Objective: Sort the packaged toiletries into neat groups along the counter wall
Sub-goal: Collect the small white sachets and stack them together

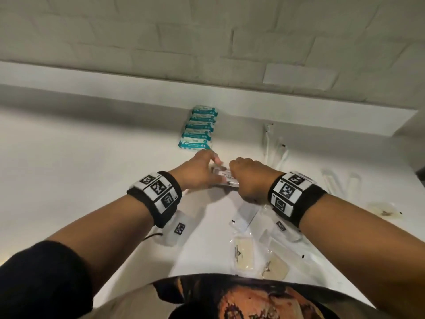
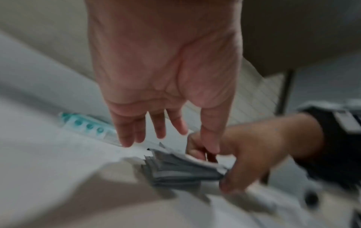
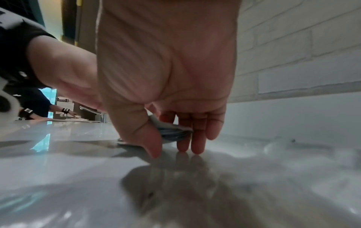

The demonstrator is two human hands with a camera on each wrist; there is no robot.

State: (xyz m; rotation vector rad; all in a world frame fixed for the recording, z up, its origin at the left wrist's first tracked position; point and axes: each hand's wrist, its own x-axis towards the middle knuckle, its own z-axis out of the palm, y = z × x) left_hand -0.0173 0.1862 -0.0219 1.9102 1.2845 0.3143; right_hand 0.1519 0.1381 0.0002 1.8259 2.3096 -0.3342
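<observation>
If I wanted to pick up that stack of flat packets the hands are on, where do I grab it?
Probably by the stack's two short ends, one hand from each side. It is a low pile of thin sachets lying flat on the counter, so squeezing both ends should keep them together. The right hand already pinches one end; the left hand reaches for the other with its fingers straight.

Right hand (image 3: 166, 74): palm toward the camera, fingers (image 3: 197, 138) pointing down, tips touching the desk (image 3: 78, 169).
Thumb (image 3: 148, 138): tip on the desk, pressed against the packets.
Packets (image 3: 173, 132): a flat grey stack, pinched between thumb and fingers, low over the desk.
Left hand (image 3: 66, 72): reaches in from the left, behind the right palm.
Wall (image 3: 293, 46): pale brick, right side.
Desk: glossy, reflecting the fingers.
</observation>
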